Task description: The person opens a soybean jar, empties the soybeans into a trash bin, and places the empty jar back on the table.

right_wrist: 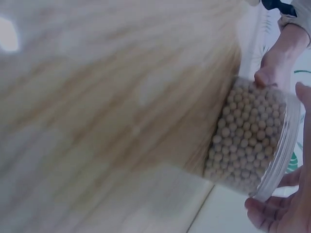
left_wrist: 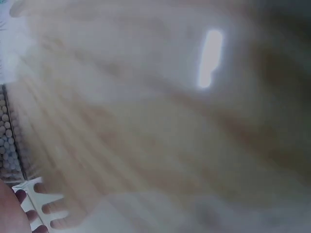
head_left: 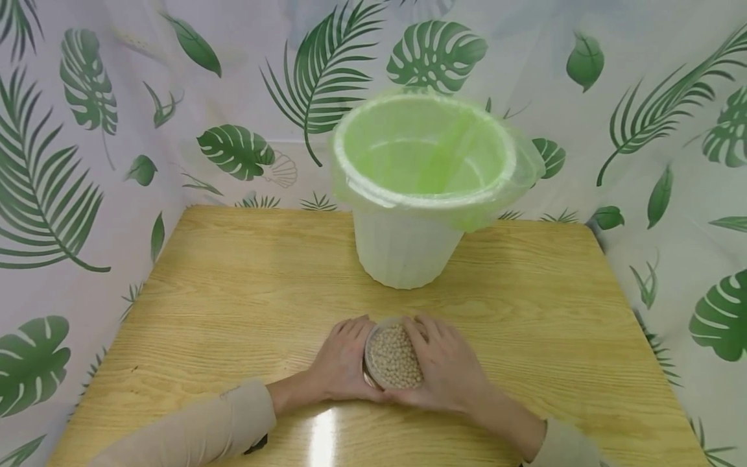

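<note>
A clear round jar of small round beige beads or beans stands on the table in front of the person. The left hand grips its left side, thumb at the near side. Opposite it, the right hand curls round the jar's right side, with fingers at the lid's edge. In the right wrist view the jar shows its see-through wall and clear lid, and the left hand holds its far side. Only a strip of the jar appears at the edge of the left wrist view.
A white bin lined with a thin green plastic bag stands upright behind the jar. The wood-grain table is glossy and reflects a light. Leaf-patterned sheets hang around the back and sides.
</note>
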`<action>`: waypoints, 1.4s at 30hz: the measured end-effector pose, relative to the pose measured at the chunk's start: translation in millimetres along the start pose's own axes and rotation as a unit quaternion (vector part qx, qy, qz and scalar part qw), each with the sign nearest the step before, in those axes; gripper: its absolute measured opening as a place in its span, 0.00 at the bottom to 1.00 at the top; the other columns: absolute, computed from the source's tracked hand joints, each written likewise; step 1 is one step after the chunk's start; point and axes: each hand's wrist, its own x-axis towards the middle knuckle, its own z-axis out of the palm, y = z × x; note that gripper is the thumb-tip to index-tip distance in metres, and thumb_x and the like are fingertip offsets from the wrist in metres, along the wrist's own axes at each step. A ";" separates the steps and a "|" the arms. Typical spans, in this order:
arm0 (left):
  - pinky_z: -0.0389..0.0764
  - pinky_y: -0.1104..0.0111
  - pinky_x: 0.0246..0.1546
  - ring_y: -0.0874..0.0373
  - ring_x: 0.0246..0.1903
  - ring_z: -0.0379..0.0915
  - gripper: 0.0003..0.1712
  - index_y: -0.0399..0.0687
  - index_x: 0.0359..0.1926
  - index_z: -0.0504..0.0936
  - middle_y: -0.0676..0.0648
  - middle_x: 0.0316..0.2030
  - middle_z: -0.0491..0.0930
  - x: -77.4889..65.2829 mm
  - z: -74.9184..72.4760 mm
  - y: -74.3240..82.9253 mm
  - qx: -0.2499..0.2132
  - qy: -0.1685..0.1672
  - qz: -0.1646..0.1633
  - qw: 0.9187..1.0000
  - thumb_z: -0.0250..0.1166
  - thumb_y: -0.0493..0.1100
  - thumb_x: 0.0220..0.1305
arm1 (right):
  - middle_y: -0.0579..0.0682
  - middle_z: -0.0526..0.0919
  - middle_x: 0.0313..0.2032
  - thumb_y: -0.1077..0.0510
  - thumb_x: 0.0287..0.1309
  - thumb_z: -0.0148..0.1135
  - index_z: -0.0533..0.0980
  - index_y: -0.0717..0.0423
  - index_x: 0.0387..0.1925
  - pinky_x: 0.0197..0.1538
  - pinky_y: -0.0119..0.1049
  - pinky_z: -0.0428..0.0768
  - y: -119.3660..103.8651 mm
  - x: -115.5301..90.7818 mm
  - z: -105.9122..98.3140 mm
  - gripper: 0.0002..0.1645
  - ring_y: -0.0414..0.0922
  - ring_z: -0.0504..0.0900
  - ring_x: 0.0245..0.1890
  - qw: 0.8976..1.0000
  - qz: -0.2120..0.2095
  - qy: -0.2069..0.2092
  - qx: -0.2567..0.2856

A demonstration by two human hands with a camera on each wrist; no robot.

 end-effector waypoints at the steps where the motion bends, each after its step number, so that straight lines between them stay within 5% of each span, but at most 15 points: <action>1: 0.74 0.48 0.74 0.43 0.71 0.73 0.66 0.44 0.70 0.69 0.43 0.64 0.79 -0.5 0.4 0.5 0.004 0.002 0.000 1.000 0.74 0.82 0.40 | 0.61 0.78 0.62 0.08 0.39 0.62 0.68 0.60 0.73 0.64 0.55 0.85 -1.5 -0.5 0.6 0.75 0.58 0.82 0.60 1.000 0.007 0.001 -0.001; 9: 0.76 0.49 0.73 0.44 0.69 0.74 0.65 0.43 0.69 0.70 0.43 0.62 0.80 -0.3 0.2 0.5 -0.002 0.012 0.005 1.000 0.77 0.78 0.38 | 0.62 0.80 0.60 0.11 0.39 0.66 0.71 0.65 0.70 0.65 0.53 0.85 -3.2 2.0 1.6 0.74 0.57 0.82 0.61 1.000 0.007 0.008 -0.011; 21: 0.70 0.49 0.77 0.46 0.74 0.70 0.70 0.47 0.74 0.68 0.46 0.68 0.78 4.3 0.8 -0.7 -0.021 -0.010 -0.012 1.000 0.74 0.84 0.37 | 0.61 0.80 0.59 0.17 0.36 0.72 0.73 0.59 0.68 0.63 0.52 0.86 9.4 9.3 -0.4 0.67 0.58 0.83 0.58 0.999 -0.035 -0.005 0.010; 27: 0.69 0.48 0.78 0.46 0.75 0.69 0.72 0.46 0.76 0.65 0.44 0.71 0.75 6.4 -0.7 -1.7 -0.029 -0.025 -0.009 0.999 0.76 0.83 0.37 | 0.61 0.81 0.60 0.19 0.35 0.74 0.74 0.59 0.67 0.65 0.53 0.85 18.4 13.4 -0.9 0.66 0.56 0.83 0.59 0.997 -0.076 -0.005 0.021; 34: 0.66 0.48 0.79 0.48 0.77 0.65 0.73 0.50 0.78 0.64 0.48 0.71 0.76 11.6 -5.7 -10.3 -0.034 -0.055 0.034 0.997 0.80 0.79 0.36 | 0.58 0.78 0.65 0.22 0.31 0.76 0.71 0.55 0.71 0.66 0.51 0.83 30.0 16.6 -5.6 0.68 0.52 0.80 0.60 0.988 -0.148 -0.030 0.038; 42: 0.66 0.48 0.80 0.47 0.77 0.65 0.71 0.50 0.76 0.64 0.47 0.71 0.76 11.5 -6.3 -9.6 -0.019 -0.065 0.033 0.997 0.76 0.82 0.38 | 0.60 0.74 0.70 0.20 0.41 0.72 0.65 0.53 0.76 0.69 0.55 0.80 31.0 12.5 -9.1 0.68 0.54 0.78 0.64 0.987 -0.143 -0.052 0.048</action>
